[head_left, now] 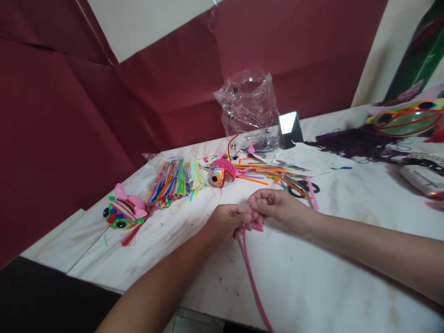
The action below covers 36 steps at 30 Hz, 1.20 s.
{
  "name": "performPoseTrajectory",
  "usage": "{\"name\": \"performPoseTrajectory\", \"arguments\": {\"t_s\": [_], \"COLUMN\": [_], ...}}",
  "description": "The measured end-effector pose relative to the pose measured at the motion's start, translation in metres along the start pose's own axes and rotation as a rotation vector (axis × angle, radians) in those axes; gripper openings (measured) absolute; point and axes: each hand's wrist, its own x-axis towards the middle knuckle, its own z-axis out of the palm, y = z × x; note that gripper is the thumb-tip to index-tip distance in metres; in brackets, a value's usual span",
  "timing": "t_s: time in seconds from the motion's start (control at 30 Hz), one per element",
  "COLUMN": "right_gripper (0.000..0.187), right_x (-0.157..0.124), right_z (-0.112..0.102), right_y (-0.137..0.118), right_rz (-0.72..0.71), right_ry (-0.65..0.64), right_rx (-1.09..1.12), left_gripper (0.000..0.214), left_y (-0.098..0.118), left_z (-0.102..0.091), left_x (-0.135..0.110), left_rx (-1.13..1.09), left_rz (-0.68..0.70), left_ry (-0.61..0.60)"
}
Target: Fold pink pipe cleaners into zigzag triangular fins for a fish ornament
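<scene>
Over the white marbled table, both hands are close together, pinching a pink pipe cleaner (250, 268). My left hand (227, 221) is closed on it, thumb against fingers. From the right, my right hand (272, 204) pinches the upper part, a pink tip showing at its fingers. Several short pink lengths lie side by side just below the fingertips. One long strand hangs down past the table's front edge. Partly hidden by the fingers is the spot where the pink lengths meet. Beyond the hands lies a pink fish-like figure (222, 172) with a rainbow-ringed eye.
Left stands a colourful animal-head figure (125, 210), beside a bundle of multicoloured pipe cleaners (175, 182). Black-handled scissors (301, 188) lie behind my right hand. A clear plastic bag (248, 106) and a dark box (290, 129) stand at the back. A glue gun-like white device (423, 173) is at right.
</scene>
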Motion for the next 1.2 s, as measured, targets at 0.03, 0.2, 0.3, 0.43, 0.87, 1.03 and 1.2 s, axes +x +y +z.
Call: {"name": "performPoseTrajectory", "arguments": {"t_s": [0.03, 0.2, 0.3, 0.43, 0.87, 1.03, 1.2], "right_gripper": [0.035, 0.027, 0.024, 0.025, 0.029, 0.029, 0.031], "right_x": [0.0, 0.0, -0.002, -0.004, -0.008, -0.007, -0.009], "right_z": [-0.001, -0.004, -0.004, -0.003, 0.009, 0.006, 0.011], "right_y": [0.001, 0.003, 0.002, 0.002, 0.005, 0.0, 0.003], "right_rz": [-0.001, -0.036, -0.054, -0.073, -0.1, -0.068, 0.082], "right_ry": [-0.023, -0.09, -0.149, -0.16, 0.042, 0.061, -0.121], "right_rx": [0.02, 0.052, 0.056, 0.019, 0.01, -0.051, -0.136], "left_gripper": [0.024, 0.023, 0.021, 0.023, 0.017, 0.023, 0.023], "left_y": [0.002, 0.006, 0.006, 0.006, 0.011, 0.007, 0.004], "left_z": [0.0, -0.001, -0.001, 0.0, 0.006, 0.01, 0.008], "left_x": [-0.001, -0.006, -0.008, -0.009, -0.018, -0.012, -0.001], "left_rx": [-0.022, -0.151, -0.202, -0.227, 0.278, -0.077, -0.273], "left_rz": [0.002, -0.033, -0.064, -0.078, 0.128, 0.066, 0.086], "left_ry": [-0.014, -0.113, -0.167, -0.182, 0.09, 0.157, 0.235]}}
